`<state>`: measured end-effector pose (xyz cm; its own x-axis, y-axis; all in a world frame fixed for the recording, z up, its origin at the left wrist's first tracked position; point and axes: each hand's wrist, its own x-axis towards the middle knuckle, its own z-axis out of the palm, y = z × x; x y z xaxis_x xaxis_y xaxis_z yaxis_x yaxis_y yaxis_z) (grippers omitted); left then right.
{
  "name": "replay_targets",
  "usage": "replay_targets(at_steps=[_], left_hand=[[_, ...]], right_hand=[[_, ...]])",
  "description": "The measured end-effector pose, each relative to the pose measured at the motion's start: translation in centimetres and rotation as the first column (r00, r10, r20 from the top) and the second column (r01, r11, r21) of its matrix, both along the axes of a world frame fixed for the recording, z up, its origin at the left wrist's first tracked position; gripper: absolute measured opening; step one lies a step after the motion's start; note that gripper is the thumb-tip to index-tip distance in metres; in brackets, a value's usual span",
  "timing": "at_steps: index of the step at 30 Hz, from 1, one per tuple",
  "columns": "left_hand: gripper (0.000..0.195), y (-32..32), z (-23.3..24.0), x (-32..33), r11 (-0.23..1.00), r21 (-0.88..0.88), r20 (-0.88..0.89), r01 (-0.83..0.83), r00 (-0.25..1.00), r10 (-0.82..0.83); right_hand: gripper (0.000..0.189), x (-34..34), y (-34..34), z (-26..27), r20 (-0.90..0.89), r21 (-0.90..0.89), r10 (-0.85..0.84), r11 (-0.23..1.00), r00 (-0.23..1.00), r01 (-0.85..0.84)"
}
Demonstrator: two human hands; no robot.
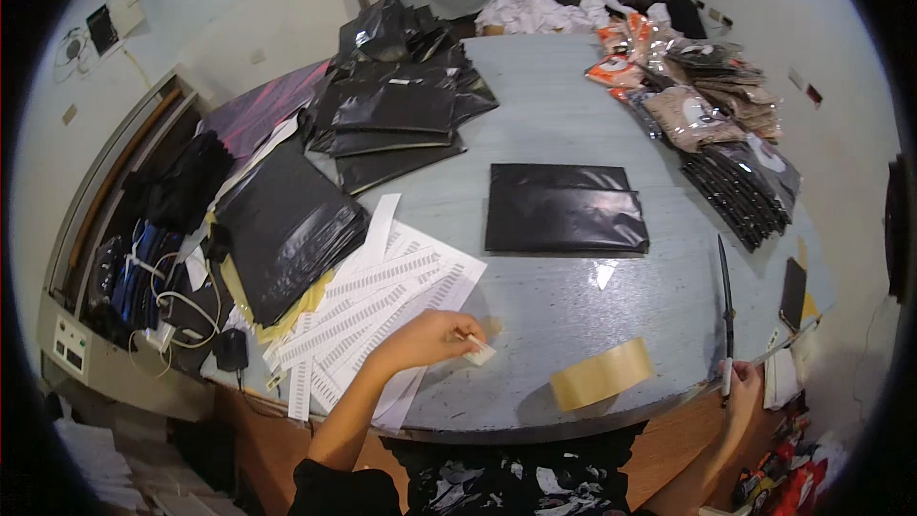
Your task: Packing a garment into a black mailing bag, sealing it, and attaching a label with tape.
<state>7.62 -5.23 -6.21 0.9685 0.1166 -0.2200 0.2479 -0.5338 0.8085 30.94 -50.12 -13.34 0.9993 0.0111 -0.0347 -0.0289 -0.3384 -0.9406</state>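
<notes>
My left hand (pixel 433 335) pinches a small white paper piece (pixel 480 352) between thumb and fingers, just above the table near its front edge. Beneath that forearm lie printed sheets and strips of labels (pixel 387 301). My right hand (pixel 745 385) is at the table's right front edge, fingers curled beside the lower end of a long, slim black tool (pixel 726 287), perhaps scissors. Whether it grips that tool is unclear. Between the hands a roll of tan packing tape (pixel 603 373) stands on its rim. Farther in lies a flat black plastic package (pixel 566 211).
Black plastic bags (pixel 394 104) are piled at the back left, with a stack of black bags (pixel 290 236) nearer. Clear-wrapped garments (pixel 702 115) are heaped at the back right. A dark phone (pixel 793 294) lies by the right edge. Cables and an adapter (pixel 231 350) sit at left.
</notes>
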Motion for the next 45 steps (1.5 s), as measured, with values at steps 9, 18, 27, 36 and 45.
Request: replay_targets(at_steps=[9,18,27,36,45], left_hand=[[0.057,-0.6,8.4,11.5,0.849,-0.515,0.434,-0.12,0.817,0.379],[0.037,-0.4,8.9,17.6,0.475,-0.876,0.292,-0.08,0.696,0.656],[0.034,1.5,7.0,19.6,0.442,-0.889,0.344,-0.118,0.465,0.816],[0.023,1.5,8.9,18.2,0.334,-0.943,0.276,-0.002,0.559,0.782],[0.023,1.2,9.1,17.5,0.51,-0.846,0.283,-0.156,0.679,0.677]], right_hand=[[0.015,3.3,8.7,2.1,0.473,0.389,-0.217,0.921,0.854,0.018],[0.015,6.9,22.2,5.4,0.075,0.557,0.525,0.683,0.848,-0.473],[0.047,3.3,26.2,4.8,0.022,0.362,0.948,0.287,0.316,-0.887],[0.062,3.2,25.9,6.5,0.012,0.207,0.967,0.245,0.253,-0.947],[0.054,3.1,25.1,6.7,0.027,0.102,0.952,0.301,0.305,-0.948]])
